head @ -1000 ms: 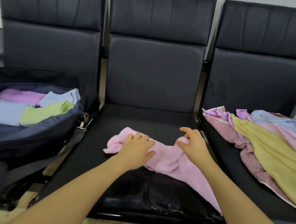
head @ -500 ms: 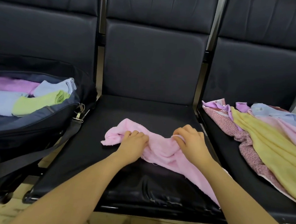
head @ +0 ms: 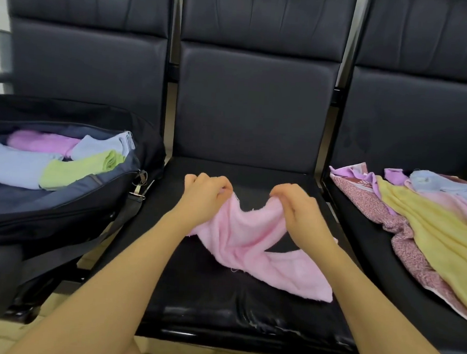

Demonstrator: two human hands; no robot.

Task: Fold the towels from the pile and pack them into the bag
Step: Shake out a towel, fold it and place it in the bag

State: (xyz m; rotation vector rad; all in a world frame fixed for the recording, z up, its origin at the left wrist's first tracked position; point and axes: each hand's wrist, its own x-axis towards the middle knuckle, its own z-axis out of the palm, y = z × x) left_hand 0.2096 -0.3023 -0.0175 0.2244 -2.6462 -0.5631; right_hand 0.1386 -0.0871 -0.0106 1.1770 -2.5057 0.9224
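A pink towel hangs crumpled over the middle black seat, lifted at its top edge. My left hand pinches the towel's upper left corner, and my right hand pinches the edge a little to the right. The towel's lower end trails on the seat toward the front right. On the left seat an open dark bag holds folded blue, purple and green towels. The pile of towels, yellow, pink, blue, purple and patterned, lies spread on the right seat.
Three black padded chairs stand in a row with tall backrests behind. The bag's strap and metal clip hang over the gap between the left and middle seats. Pale floor shows below the seat fronts.
Both hands have risen from pressing on the towel and now lift its top edge off the seat, so the cloth hangs between them.
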